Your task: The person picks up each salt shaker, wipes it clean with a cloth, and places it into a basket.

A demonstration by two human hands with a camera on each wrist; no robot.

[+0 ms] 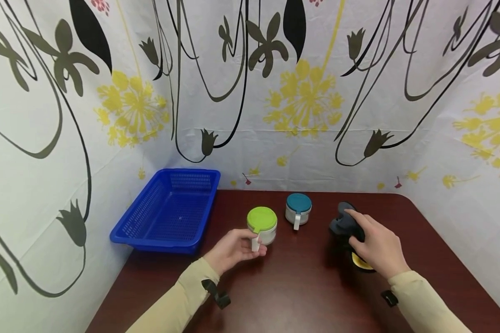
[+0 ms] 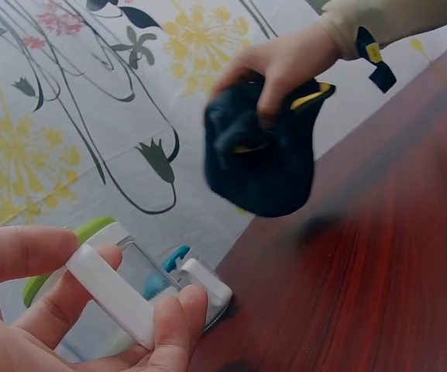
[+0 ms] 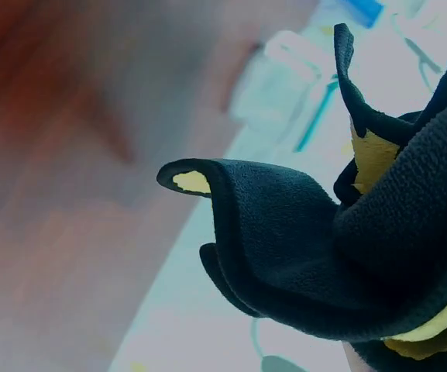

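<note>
At the far left of the table [image 1: 300, 296] sits one blue basket [image 1: 166, 212], holding nothing that shows. Just right of it, the left hand [image 1: 233, 249] has its grip curled round the white handle of the green-lidded jar [image 1: 262, 225], fingers [image 2: 173, 325] pinching it while the jar stands on the table. A second jar, teal-lidded [image 1: 298, 210], stands untouched behind. Furthest right, the right hand [image 1: 377, 247] bunches one dark cloth [image 1: 346, 226], yellow inside, fingers closed on it, apparently just clear of the table. Both objects look freshly grasped; a lift would need the jar kept upright. The count: two jars, one cloth, one basket.
</note>
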